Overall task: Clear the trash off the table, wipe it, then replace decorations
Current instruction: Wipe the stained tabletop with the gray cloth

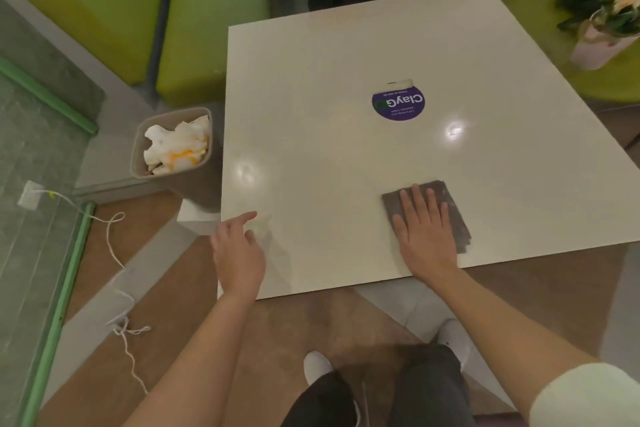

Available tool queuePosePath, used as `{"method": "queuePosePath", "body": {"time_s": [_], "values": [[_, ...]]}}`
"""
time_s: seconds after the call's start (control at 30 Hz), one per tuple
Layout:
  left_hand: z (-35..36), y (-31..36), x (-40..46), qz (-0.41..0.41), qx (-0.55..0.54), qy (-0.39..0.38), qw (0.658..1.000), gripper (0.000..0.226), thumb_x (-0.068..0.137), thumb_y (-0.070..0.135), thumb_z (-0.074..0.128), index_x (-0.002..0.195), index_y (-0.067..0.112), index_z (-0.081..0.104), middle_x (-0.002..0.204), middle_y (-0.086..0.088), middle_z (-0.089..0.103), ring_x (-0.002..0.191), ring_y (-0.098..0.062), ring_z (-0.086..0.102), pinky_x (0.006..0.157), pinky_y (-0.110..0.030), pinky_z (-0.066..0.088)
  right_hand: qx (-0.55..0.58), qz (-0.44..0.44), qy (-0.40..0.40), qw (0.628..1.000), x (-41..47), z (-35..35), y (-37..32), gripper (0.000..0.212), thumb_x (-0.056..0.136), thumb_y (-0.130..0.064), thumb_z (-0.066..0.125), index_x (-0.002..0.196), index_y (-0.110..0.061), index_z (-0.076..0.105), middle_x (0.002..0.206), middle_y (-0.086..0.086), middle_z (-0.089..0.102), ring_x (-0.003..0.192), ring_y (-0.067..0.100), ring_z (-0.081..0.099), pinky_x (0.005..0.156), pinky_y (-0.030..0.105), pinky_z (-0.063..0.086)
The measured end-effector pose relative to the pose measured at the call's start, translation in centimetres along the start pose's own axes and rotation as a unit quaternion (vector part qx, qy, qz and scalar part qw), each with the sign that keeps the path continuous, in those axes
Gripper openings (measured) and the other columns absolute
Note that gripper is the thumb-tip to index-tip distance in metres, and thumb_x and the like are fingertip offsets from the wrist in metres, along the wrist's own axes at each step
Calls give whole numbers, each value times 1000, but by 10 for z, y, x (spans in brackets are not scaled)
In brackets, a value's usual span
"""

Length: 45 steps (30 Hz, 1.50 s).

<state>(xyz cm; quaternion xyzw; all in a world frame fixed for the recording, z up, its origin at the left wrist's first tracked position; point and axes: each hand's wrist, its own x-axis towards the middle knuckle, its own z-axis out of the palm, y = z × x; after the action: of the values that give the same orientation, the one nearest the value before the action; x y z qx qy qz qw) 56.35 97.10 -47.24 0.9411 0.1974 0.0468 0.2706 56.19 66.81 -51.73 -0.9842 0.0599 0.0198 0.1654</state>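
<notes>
A square cream table [346,62] fills the middle of the view, with a round purple sticker [398,103] near its centre. My right hand [424,232] lies flat, fingers spread, pressing on a grey-brown cloth [450,204] near the table's front edge. My left hand [239,250] rests at the front left corner, fingers loosely apart, holding nothing. A grey bin [173,149] beside the table's left edge holds crumpled white and orange trash. A pink vase with flowers [604,31] stands on the green seat at the far right.
Green bench seats [207,28] stand behind and left of the table, another to the right. A white cable [114,243] trails over the floor at the left. My legs and white shoes are below the table's front edge.
</notes>
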Motion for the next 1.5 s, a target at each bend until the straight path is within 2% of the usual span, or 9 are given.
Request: {"method": "queuePosePath", "body": {"time_s": [0.17, 0.37, 0.57, 0.7, 0.8, 0.93, 1.2, 1.33, 1.5], "values": [[-17, -51, 3, -214, -105, -50, 970, 39, 103, 17, 38, 141, 15, 48, 145, -14, 44, 132, -32, 40, 107, -42, 33, -61, 23, 15, 998, -26, 29, -54, 65, 101, -45, 12, 153, -12, 29, 161, 14, 20, 149, 36, 15, 120, 52, 9], [-30, -77, -1, -222, -244, -152, 932, 34, 105, 17, 39, 132, 16, 59, 128, -1, 60, 110, -13, 53, 90, -26, 41, -29, -146, -50, 988, -75, 73, -185, 57, 104, -42, 18, 156, -18, 21, 163, 8, 13, 151, 28, 3, 119, 46, 1], [-36, -90, 7, -307, -344, -134, 877, 34, 107, 30, 30, 108, 14, 60, 100, -10, 65, 96, -27, 62, 82, -36, 51, -8, -251, -109, 962, -61, 95, -268, 56, 102, -38, 14, 157, -24, 16, 165, 1, 4, 151, 23, -8, 119, 40, -13], [-32, -90, 12, -250, -325, -159, 898, 37, 107, 33, 29, 106, 17, 63, 110, -9, 68, 101, -24, 64, 95, -43, 51, -17, -218, -93, 971, -50, 84, -239, 53, 103, -39, 20, 155, -28, 25, 163, -1, 15, 152, 22, 5, 120, 38, -9], [-30, -81, 23, -209, -254, -151, 932, 29, 105, 29, 35, 117, 17, 59, 115, 1, 62, 105, -18, 58, 88, -34, 46, -19, -119, -62, 991, -23, 63, -184, 50, 105, -42, 21, 155, -35, 21, 165, -2, 8, 152, 20, 0, 120, 36, -12], [-23, -58, 54, -189, -174, -125, 958, 30, 103, 26, 36, 125, 14, 53, 116, -5, 60, 102, -24, 54, 85, -34, 42, -32, -9, -26, 999, 7, 30, -100, 48, 104, -49, 18, 152, -47, 18, 164, 4, 9, 151, 25, 0, 122, 41, -3], [-10, -55, 97, -175, -130, -124, 968, 31, 101, 18, 43, 128, 16, 57, 123, -6, 62, 109, -27, 57, 89, -37, 47, -45, 117, -4, 992, 55, 0, -12, 54, 98, -57, 10, 152, -50, 13, 165, 3, 2, 151, 26, -5, 122, 44, -4], [-6, -55, 107, -198, -186, -144, 951, 21, 100, 14, 46, 120, 16, 54, 115, -5, 60, 104, -24, 57, 96, -44, 49, -44, 172, 13, 984, 77, 14, -43, 53, 103, -49, 16, 155, -40, 12, 164, 10, 2, 151, 32, -2, 121, 48, -3], [-9, -55, 119, -204, -179, -192, 943, 12, 99, 11, 47, 110, 15, 48, 109, -8, 59, 95, -27, 59, 89, -46, 51, -29, 29, -12, 999, 77, 50, -149, 64, 96, -50, 5, 156, -32, 19, 164, 13, 8, 151, 33, 3, 120, 45, -7]]}}
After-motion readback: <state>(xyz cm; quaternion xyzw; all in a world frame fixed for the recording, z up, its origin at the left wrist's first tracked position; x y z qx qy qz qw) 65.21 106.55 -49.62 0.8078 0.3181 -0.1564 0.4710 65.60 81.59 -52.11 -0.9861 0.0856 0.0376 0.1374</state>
